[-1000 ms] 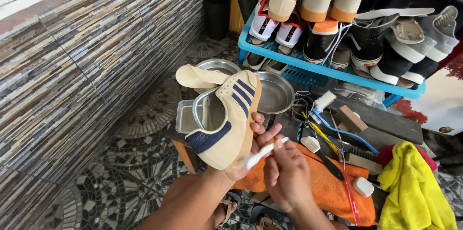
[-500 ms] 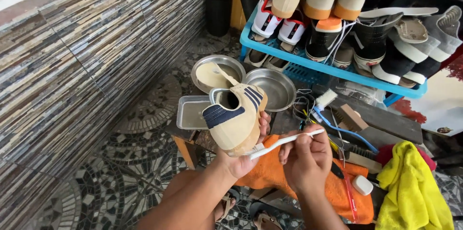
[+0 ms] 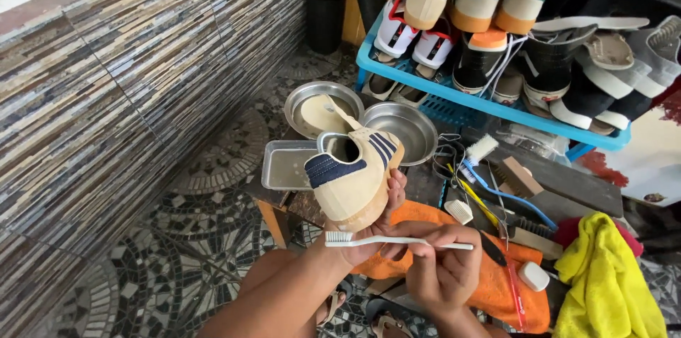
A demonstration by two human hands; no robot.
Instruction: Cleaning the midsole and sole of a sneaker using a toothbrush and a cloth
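Since the earlier frames you have turned the cream sneaker so its heel faces you and its opening points up, and the white toothbrush has dropped from a slant to lie level just under the heel.

Going left to right: the striped tile wall runs along your left, with mosaic floor below it. Next comes a rectangular metal tray, then 2 round metal bowls behind the shoe.

Your left hand cups the sneaker from underneath, fingers curled up against its right side, holding it upright above the orange cloth. The shoe shows navy stripes and a navy heel patch.

Your right hand pinches the toothbrush handle between thumb and bent fingers, bristles pointing up at the left end, close beneath the sole; you cannot tell whether they touch it.

Further right lie brushes on the work board, a blue rack packed with shoes behind, and a yellow cloth at the far right.
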